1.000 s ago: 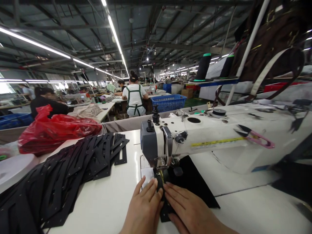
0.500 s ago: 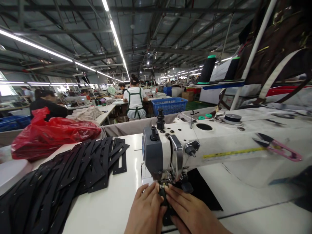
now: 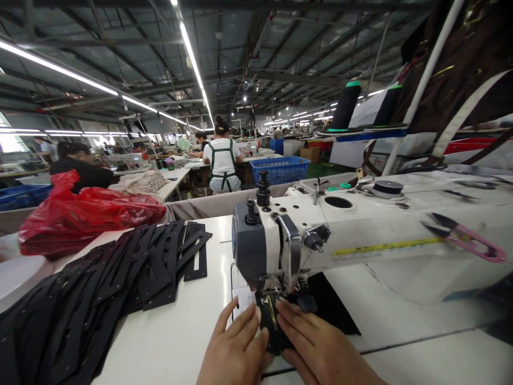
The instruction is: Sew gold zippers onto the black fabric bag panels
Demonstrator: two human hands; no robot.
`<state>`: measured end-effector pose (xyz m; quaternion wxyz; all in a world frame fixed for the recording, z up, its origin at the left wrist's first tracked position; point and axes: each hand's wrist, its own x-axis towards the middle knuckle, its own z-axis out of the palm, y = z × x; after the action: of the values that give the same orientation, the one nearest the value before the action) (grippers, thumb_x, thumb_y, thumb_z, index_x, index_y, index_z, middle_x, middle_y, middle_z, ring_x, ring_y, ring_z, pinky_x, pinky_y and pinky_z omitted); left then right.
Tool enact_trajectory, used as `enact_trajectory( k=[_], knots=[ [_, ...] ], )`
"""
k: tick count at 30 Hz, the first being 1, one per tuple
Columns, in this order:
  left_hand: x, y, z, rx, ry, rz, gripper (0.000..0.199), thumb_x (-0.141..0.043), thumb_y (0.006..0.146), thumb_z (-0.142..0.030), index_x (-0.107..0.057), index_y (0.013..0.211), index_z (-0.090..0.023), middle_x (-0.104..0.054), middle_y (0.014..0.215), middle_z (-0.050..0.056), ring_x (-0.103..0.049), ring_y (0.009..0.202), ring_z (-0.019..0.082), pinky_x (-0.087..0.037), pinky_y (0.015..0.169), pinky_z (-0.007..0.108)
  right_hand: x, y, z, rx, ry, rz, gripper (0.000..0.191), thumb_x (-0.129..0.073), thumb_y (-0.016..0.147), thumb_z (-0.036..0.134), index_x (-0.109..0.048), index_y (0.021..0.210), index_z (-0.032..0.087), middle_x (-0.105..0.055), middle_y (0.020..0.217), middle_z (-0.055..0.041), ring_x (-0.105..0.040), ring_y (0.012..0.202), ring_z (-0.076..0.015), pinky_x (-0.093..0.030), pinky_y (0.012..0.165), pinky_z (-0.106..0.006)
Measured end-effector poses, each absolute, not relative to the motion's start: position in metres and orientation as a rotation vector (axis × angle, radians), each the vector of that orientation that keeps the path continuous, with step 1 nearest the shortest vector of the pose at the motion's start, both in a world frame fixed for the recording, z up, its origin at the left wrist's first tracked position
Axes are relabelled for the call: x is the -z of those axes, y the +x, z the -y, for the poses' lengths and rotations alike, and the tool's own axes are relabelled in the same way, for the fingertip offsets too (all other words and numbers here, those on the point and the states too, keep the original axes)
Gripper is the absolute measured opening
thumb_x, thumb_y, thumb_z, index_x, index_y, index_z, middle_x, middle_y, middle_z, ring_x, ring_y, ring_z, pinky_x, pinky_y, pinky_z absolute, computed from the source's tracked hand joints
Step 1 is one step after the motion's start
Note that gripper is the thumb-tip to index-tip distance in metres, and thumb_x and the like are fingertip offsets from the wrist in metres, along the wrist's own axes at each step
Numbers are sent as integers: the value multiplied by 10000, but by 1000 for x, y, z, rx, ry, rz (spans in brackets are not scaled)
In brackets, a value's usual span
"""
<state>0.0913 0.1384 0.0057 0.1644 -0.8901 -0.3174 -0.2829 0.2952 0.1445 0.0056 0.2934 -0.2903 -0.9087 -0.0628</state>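
Below the presser foot of a white and grey sewing machine (image 3: 250, 243) lies a black fabric piece with a brass-toothed zipper (image 3: 272, 313) on it. My left hand (image 3: 234, 342) rests at the left edge of this piece, its fingers stretched forward and its fingertips beside the zipper. On the other side, my right hand (image 3: 316, 342) lies with long, flat fingers on the black material, the fingertips just right of the zipper teeth. Part of the piece is hidden by both hands. A wider black panel (image 3: 332, 305) spreads out to the right, behind my right hand.
Overlapping black frame-shaped pieces (image 3: 120, 272) cover the table's left side, with a red plastic bag (image 3: 92, 208) behind them. Pink-handled thread snips (image 3: 467, 238) lie on the machine arm. Black thread cones (image 3: 344, 107) stand at upper right. Co-workers sit beyond.
My hands have moved apart and slightly back from the needle area, the left one shifting left. More of the zipper teeth now shows between them. The view has shifted slightly.
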Motion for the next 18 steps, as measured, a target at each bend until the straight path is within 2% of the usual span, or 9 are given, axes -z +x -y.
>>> enact_trajectory(
  k=[4, 8, 13, 18],
  knots=[
    [-13, 92, -143, 770, -2570, 921, 151, -463, 855, -168, -600, 919, -182, -689, 991, 66, -611, 1018, 203, -391, 1001, 413, -9, 293, -148, 99, -805, 2390, 354, -464, 789, 83, -604, 1111, 35, -595, 1150, -153, -569, 1061, -246, -478, 903, -319],
    [-17, 89, -152, 797, -2578, 863, 133, -482, 860, -202, -603, 913, -190, -698, 967, 52, -634, 972, 174, -412, 984, 349, -6, 293, -156, 56, -819, 2387, 380, -465, 767, 77, -583, 1127, 42, -617, 1121, -152, -583, 1041, -245, -489, 887, -313],
    [-15, 90, -160, 847, -2606, 930, 158, -448, 877, -195, -605, 894, -192, -698, 956, 41, -648, 924, 161, -409, 977, 345, -8, 289, -164, 69, -839, 2340, 321, -391, 826, 124, -589, 1078, 135, -665, 1021, -113, -638, 909, -226, -526, 785, -290],
    [-17, 95, -160, 950, -2663, 1088, 194, -434, 866, -166, -602, 778, -206, -690, 916, 27, -637, 915, 168, -408, 960, 387, -14, 284, -165, 125, -857, 2263, 320, -312, 916, 191, -564, 1112, 198, -685, 900, -77, -647, 765, -194, -516, 701, -262]
  ],
)
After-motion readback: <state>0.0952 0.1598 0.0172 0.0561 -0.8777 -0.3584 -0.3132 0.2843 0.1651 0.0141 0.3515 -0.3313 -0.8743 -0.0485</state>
